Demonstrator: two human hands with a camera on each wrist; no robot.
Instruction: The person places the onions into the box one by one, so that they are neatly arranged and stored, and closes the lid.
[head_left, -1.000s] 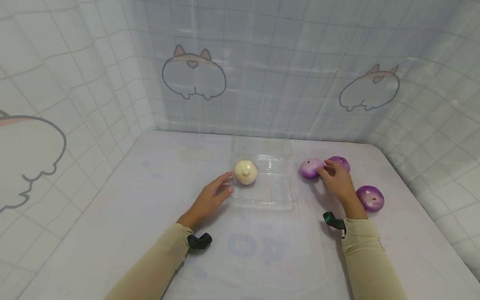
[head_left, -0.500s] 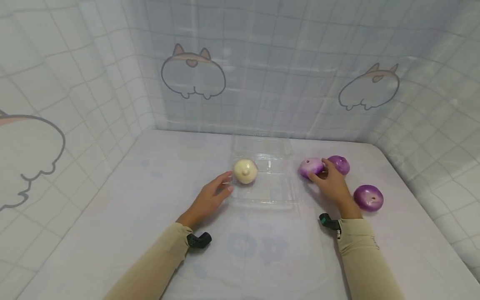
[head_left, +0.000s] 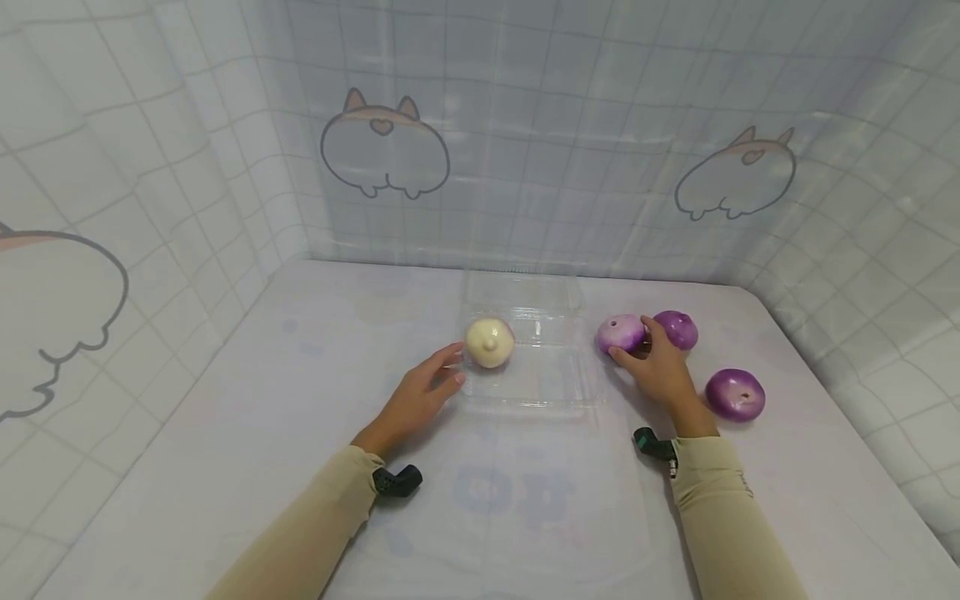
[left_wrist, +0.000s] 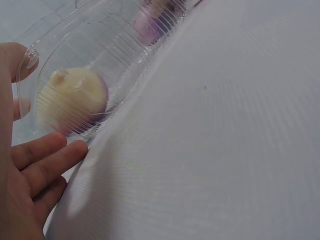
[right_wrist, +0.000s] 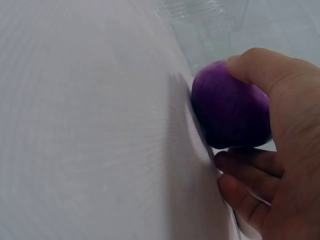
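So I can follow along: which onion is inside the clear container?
The creamy-white onion, nearest the left hand. The three purple onions are outside, to the right of the container.

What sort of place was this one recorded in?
Probably a makeshift recording booth: creased, grid-patterned sheeting printed with cartoon animals encloses a pale table on three sides, and there are two black wrist cameras.

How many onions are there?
4: a pale onion in the clear box, a purple onion in the right hand, second purple onion right of it, third purple onion nearer us.
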